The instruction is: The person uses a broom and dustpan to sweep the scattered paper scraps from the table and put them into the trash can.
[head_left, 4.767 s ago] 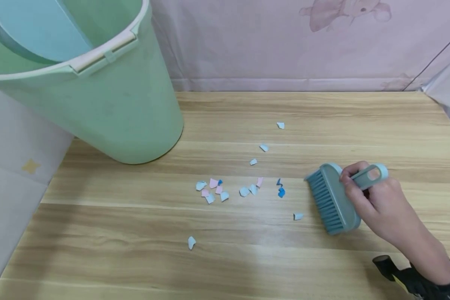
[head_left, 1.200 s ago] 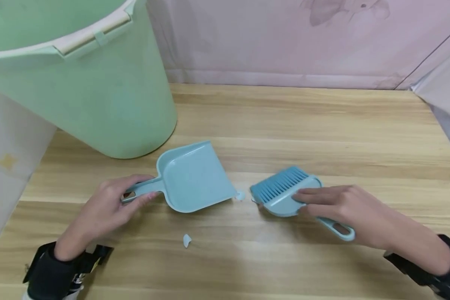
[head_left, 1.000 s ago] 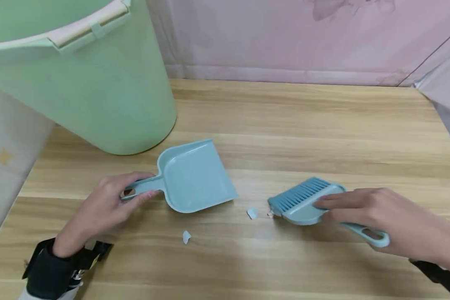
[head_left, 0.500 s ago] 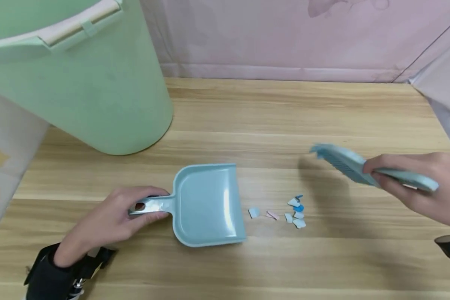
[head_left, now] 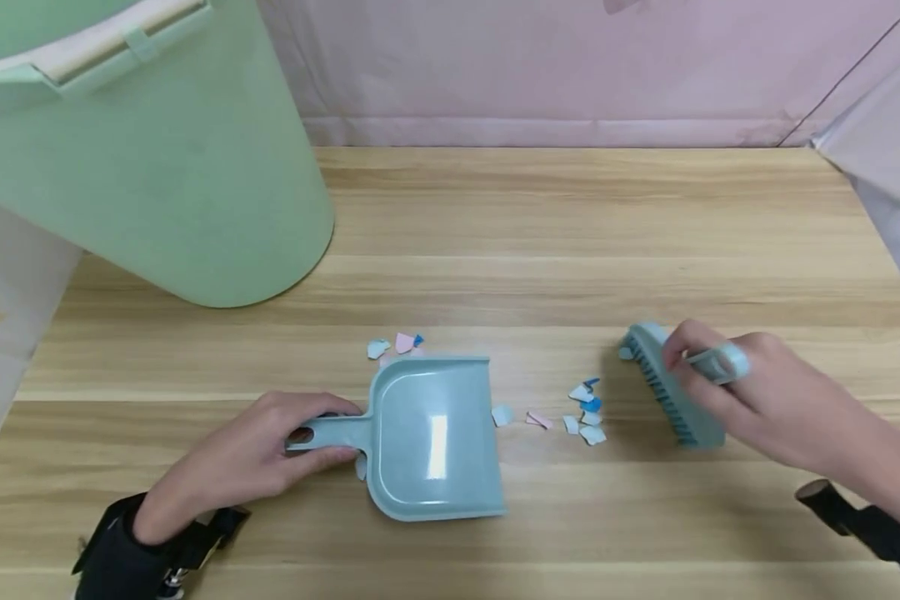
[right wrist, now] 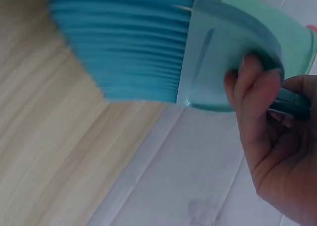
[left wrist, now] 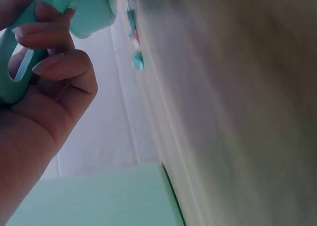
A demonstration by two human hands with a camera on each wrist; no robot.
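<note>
Since half a second ago the brush [head_left: 671,387] has come down from the air onto the table [head_left: 645,233], and the dustpan [head_left: 435,437] has slid nearer the person. The right hand [head_left: 765,400] grips the brush handle; the left hand [head_left: 258,454] grips the dustpan handle. The paper scraps [head_left: 581,408] lie between the two hands, just left of the bristles, the pan's open edge facing them. The brush's long axis runs crosswise to that line. The right hand is nearer.

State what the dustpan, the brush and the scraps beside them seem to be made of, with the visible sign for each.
Dustpan: likely moulded plastic, semi-gloss; a highlight streaks its tray.
Brush: matching plastic back, blue synthetic-looking bristles.
Scraps: probably torn coloured paper, thin, with ragged edges.
</note>
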